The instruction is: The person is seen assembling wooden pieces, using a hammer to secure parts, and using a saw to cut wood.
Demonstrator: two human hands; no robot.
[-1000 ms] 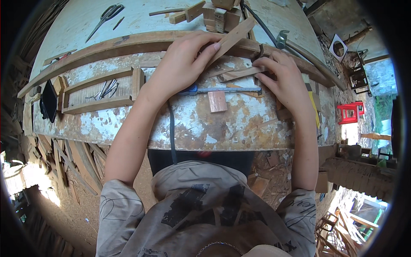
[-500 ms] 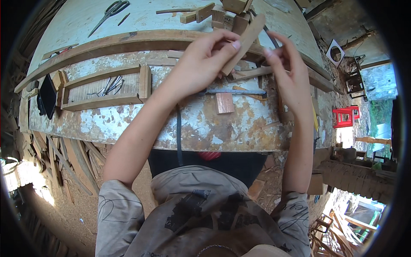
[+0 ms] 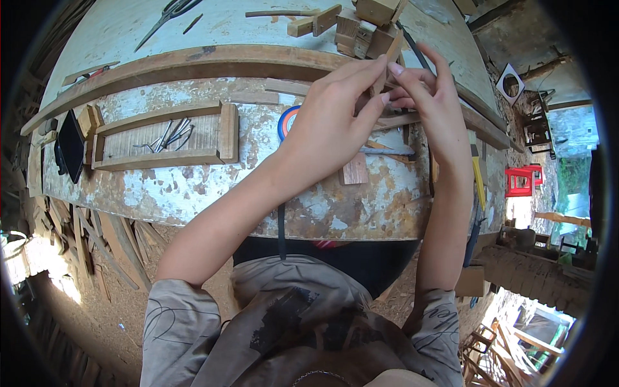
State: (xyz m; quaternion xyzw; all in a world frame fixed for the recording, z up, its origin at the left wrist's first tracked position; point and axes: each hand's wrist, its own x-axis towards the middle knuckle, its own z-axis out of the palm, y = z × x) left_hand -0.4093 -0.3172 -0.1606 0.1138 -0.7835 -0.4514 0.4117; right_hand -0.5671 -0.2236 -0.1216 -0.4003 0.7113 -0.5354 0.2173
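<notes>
My left hand (image 3: 342, 106) is closed on a narrow wooden strip (image 3: 391, 53), which it holds tilted above the bench. My right hand (image 3: 431, 97) meets the strip from the other side, thumb tip and curled fingers at its edge, index finger raised. The fingers partly hide the strip's lower end. Beneath my hands, a small reddish wooden block (image 3: 354, 171) lies near a blue-grey strip (image 3: 387, 151), partly covered. Beside my left wrist a round blue-and-orange object (image 3: 284, 122) shows in part.
A shallow wooden tray (image 3: 229, 132) holds several nails (image 3: 169, 135). Behind it a long wooden beam (image 3: 193, 59) crosses the bench. Scissors (image 3: 169, 19) lie beyond, with wooden blocks (image 3: 348, 35) at the back. A dark flat panel (image 3: 71, 148) leans at left; a yellow tool (image 3: 478, 175) lies at right.
My right hand has come in to the strip, its thumb now against it. The strip has turned more upright and edge-on. The round blue-and-orange object has come into sight, and the whole view has shifted slightly.
</notes>
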